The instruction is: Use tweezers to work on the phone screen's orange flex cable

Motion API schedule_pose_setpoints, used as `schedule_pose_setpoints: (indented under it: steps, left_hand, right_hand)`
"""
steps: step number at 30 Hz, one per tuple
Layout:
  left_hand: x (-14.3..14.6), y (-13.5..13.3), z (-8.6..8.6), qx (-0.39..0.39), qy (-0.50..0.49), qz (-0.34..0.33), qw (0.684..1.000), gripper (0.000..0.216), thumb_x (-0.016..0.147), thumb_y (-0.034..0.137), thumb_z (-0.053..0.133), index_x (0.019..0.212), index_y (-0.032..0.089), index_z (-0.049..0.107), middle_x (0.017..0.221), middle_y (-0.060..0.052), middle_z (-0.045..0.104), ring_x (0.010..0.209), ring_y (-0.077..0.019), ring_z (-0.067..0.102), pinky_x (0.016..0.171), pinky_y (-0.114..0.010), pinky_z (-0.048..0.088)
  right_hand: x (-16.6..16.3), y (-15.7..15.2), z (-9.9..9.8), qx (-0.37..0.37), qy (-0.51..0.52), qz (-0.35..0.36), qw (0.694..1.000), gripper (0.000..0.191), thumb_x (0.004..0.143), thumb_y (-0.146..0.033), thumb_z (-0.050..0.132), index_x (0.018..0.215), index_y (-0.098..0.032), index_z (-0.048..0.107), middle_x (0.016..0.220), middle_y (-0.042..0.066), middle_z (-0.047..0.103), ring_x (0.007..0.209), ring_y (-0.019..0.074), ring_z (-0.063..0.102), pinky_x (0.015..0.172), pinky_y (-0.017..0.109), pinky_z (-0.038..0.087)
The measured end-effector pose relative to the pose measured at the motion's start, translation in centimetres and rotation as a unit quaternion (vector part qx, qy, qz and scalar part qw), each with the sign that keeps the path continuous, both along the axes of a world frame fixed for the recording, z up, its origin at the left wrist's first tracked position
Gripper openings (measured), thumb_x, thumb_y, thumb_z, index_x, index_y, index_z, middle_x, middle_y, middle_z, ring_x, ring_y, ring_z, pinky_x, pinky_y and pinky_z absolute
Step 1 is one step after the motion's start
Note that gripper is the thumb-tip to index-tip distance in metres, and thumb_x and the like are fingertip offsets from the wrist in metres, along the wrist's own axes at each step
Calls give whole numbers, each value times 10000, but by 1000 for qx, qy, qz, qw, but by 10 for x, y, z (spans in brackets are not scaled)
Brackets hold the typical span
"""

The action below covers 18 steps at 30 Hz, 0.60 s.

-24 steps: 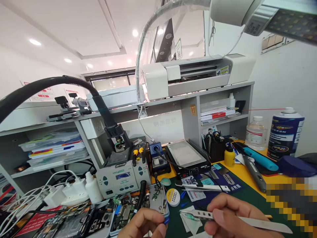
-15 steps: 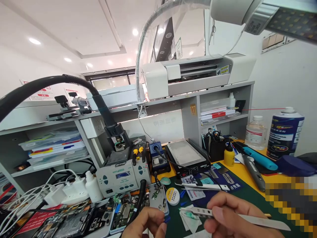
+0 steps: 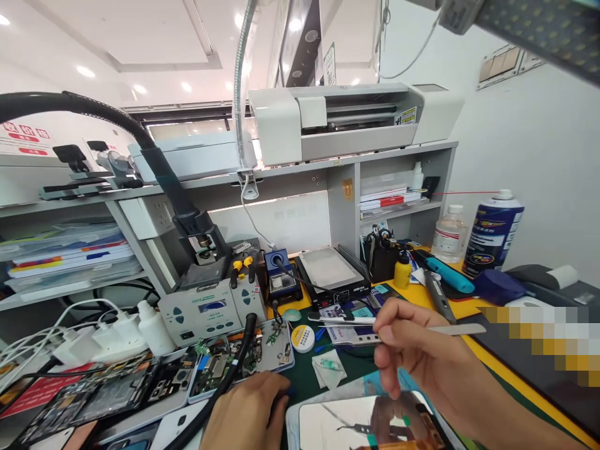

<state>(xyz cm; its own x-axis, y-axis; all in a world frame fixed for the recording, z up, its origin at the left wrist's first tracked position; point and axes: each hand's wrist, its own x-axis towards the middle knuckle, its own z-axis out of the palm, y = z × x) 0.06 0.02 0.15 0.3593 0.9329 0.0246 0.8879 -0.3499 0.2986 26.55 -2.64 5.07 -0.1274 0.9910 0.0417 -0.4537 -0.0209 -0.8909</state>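
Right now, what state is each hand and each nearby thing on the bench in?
Right hand: raised, grip shut on tweezers.
Left hand: lowered onto the green mat, grip unclear.
Phone: lying flat, glossy face up.
Opened phone: internals exposed.
Spray can: upright, capped.
Yellow bottle: upright.

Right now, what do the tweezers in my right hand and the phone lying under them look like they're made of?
The tweezers, pinched in the right hand, look like bare metal with a dull brushed finish: silver-grey, thin and flat, with a soft sheen. The phone seems to have a glossy glass face, since it mirrors the hand and tweezers sharply; what its pale rim is made of cannot be told.
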Motion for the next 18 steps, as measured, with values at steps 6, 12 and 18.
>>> schedule_pose_setpoints:
  steps: [6, 12, 18]
  left_hand:
    - [0, 2, 0, -1, 37, -35, 999, 349, 950, 146, 428, 1012, 287, 741, 1044, -41, 738, 948, -266, 748, 752, -301, 480]
    - [-13, 0, 8, 34, -50, -35, 998, 352, 989, 301, 398, 1058, 251, 739, 1081, -57, 719, 887, -226, 712, 814, -287, 495]
    - [-4, -19, 29, 14, -199, 15, 980, 302, 856, 520, 637, 965, 285, 792, 749, 18, 692, 606, -170, 587, 561, -228, 413]
  right_hand:
    - [16, 7, 7, -29, -57, 85, 994, 106, 765, -226, 788, 765, -143, 722, 617, 59, 744, 476, 193, 703, 420, 231, 578]
    - [49, 2, 10, -45, -111, 120, 985, 203, 806, -234, 887, 902, -99, 770, 757, 84, 798, 665, 211, 791, 595, 250, 673]
    - [66, 8, 14, -18, -114, 154, 981, 228, 819, -250, 873, 771, -127, 686, 698, 52, 782, 603, 197, 777, 522, 233, 657]
